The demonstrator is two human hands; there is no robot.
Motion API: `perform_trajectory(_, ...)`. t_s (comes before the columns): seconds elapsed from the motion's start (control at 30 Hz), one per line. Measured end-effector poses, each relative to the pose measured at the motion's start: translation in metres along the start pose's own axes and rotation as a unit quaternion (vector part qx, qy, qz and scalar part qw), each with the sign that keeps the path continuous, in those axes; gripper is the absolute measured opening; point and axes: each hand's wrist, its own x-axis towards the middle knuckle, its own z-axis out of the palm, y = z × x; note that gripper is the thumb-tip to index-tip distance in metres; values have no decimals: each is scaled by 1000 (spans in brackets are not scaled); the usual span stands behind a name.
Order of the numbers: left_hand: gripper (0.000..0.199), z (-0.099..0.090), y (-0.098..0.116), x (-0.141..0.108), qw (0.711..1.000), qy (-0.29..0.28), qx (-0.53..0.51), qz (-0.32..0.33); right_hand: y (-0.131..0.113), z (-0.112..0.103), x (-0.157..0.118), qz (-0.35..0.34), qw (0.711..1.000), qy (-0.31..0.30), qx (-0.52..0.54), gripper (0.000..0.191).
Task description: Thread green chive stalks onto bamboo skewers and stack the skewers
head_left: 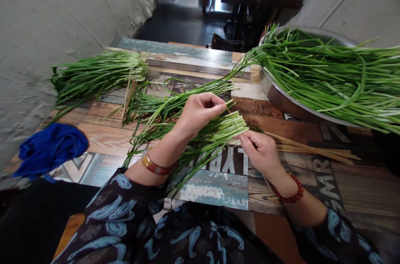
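Observation:
A row of Chinese chives (231, 126) with pale cut ends lies between my hands, its green leaves trailing left over the table. Closed in a pinch, my left hand (201, 112) holds a chive stalk whose pale end shows past the fingertips. A thin brown tip, apparently of a skewer, sticks up just beside them. My right hand (262, 151) is closed at the near side of the row's cut ends. Below its palm a thin bamboo skewer (267, 183) shows; most of it is hidden by the hand and the chives.
Loose chives (200, 89) lie beyond my left hand. A chive pile (103, 72) sits far left, near upright-leaning skewers (128, 97). A metal basin (268, 85) heaped with chives stands right. Bamboo skewers (312, 147) lie right; a blue cloth (53, 147) lies left. A wall borders the left.

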Motion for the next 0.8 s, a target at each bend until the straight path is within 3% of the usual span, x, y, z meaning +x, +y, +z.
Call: perform_trajectory(0.8,15,-2,5,-2,998,-29,-16,-45,3,4,-1,-20,1000,11,-5,23)
